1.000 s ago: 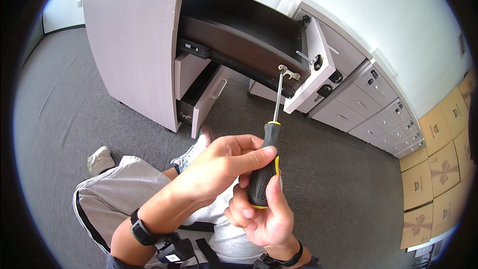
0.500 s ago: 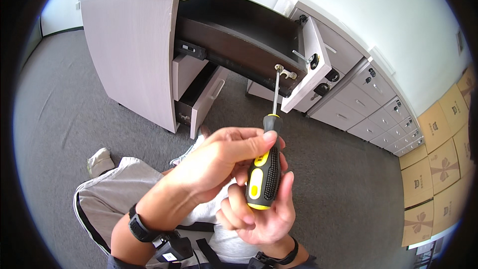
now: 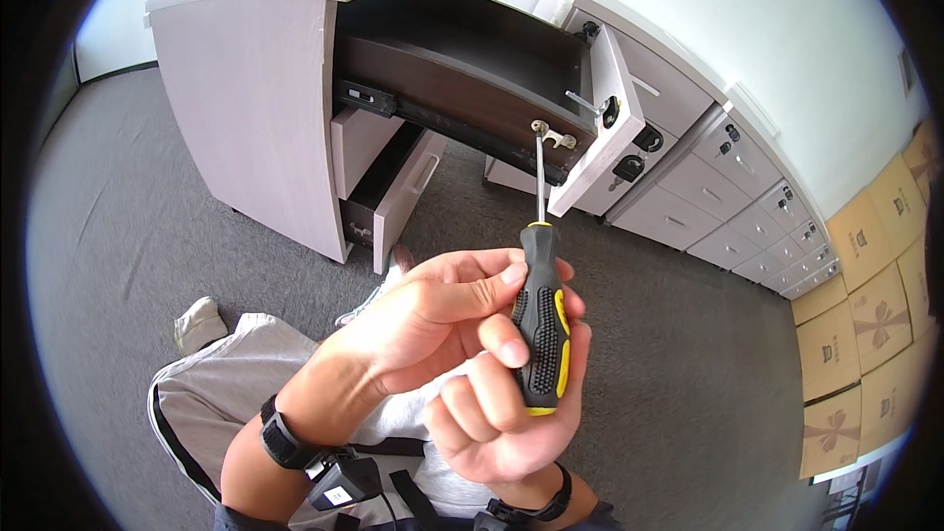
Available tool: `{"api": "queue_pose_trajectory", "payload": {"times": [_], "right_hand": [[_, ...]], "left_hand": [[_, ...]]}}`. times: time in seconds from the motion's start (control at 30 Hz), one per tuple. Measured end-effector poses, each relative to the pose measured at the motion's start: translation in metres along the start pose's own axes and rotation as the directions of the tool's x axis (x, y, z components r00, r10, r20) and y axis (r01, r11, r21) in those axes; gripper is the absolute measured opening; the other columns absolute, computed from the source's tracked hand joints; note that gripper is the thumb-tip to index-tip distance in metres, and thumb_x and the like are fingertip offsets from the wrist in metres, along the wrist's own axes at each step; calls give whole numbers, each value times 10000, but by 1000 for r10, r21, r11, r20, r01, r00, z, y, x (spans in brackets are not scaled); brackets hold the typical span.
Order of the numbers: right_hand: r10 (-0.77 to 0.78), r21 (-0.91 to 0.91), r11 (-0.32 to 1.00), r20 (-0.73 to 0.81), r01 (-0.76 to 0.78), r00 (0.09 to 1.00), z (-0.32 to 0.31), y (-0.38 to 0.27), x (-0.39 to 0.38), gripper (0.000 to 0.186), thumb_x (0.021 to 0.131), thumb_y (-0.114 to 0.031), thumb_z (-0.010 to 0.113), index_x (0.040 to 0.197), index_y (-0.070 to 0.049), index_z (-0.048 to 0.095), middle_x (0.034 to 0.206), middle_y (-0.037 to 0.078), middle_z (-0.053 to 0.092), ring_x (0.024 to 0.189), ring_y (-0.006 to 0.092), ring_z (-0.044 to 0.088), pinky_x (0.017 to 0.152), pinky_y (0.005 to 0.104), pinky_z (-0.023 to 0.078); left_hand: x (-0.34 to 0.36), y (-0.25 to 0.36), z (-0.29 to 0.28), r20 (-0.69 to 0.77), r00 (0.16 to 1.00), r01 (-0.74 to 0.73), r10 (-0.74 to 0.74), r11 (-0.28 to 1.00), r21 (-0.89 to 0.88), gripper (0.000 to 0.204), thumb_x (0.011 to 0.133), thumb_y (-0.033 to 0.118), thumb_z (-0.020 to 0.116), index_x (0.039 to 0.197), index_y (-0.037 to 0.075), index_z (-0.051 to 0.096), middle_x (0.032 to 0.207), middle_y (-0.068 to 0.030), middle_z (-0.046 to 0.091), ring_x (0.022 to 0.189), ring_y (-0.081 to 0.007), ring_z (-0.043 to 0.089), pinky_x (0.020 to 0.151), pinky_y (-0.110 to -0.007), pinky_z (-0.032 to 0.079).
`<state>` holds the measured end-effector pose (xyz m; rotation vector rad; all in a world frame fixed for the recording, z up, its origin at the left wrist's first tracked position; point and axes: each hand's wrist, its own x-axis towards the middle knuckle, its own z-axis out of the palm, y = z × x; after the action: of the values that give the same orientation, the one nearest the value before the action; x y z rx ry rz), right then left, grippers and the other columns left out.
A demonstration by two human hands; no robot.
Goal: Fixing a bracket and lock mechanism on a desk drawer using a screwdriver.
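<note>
A screwdriver [image 3: 540, 334] with a black and yellow handle points up and away from me. My right hand [image 3: 506, 428] wraps its fingers round the lower handle. My left hand [image 3: 423, 310] pinches the upper handle between thumb and fingers. The steel shaft reaches a small round fitting [image 3: 538, 126] on the drawer's side, beside a pale metal bracket [image 3: 560, 140]. Whether the tip sits in a screw head is too small to tell. The dark brown drawer [image 3: 442, 74] is pulled out, and a black keyed lock [image 3: 611, 111] sits in its pale front [image 3: 615, 138].
The pale cabinet [image 3: 236, 108] stands ahead, with a lower drawer [image 3: 408, 197] also pulled out. A row of similar drawer units [image 3: 703, 192] with keys in their locks runs along the right wall. Stacked cardboard boxes [image 3: 826, 354] are at far right. Grey carpet [image 3: 688, 374] covers the floor.
The screwdriver's handle has turned: its yellow panel has moved from the left to the right side. My right fingers have curled further over it. The shaft still meets the same fitting.
</note>
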<state>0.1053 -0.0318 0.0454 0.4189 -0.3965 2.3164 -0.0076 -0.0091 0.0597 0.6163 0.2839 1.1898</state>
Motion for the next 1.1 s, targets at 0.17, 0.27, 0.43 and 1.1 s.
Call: {"api": "queue_pose_trajectory", "payload": {"times": [0.17, 0.27, 0.43, 1.1], "right_hand": [[39, -337, 934, -237, -119, 971, -4, -9, -13, 641, 944, -616, 189, 1152, -48, 400, 595, -3, 383, 468, 91, 280, 498, 254, 259], [59, -510, 816, -393, -271, 917, 0, -8, -12, 531, 974, -539, 263, 1175, -62, 382, 621, 4, 383, 483, 87, 279, 514, 247, 258], [63, -196, 975, -200, -103, 978, -6, -1, -4, 537, 954, -586, 264, 1078, -81, 394, 562, -38, 332, 460, 77, 241, 509, 238, 251], [-14, 222, 975, -22, 19, 1000, -22, 8, 1, 615, 894, -680, 317, 902, -71, 405, 447, -78, 236, 330, 42, 162, 353, 225, 180]], "left_hand": [[1, 7, -8, -94, 996, 12, 9, 976, 218, 241, 934, 202, 549, 1003, -28, 569, 923, -136, 639, 709, -146, 626, 642, -236, 533], [-3, 8, -2, -234, 972, 68, 24, 925, 375, 228, 925, 264, 584, 887, 39, 586, 727, 16, 556, 628, -38, 461, 524, -186, 357], [-4, 4, -2, -255, 963, 14, 84, 933, 360, 273, 938, 285, 561, 1002, 20, 575, 761, -2, 565, 698, -65, 532, 635, -208, 433], [-2, 8, -9, -115, 993, 43, -12, 960, 276, 371, 979, 250, 446, 1152, -72, 509, 1041, -185, 638, 676, -116, 648, 656, -193, 551]]}}
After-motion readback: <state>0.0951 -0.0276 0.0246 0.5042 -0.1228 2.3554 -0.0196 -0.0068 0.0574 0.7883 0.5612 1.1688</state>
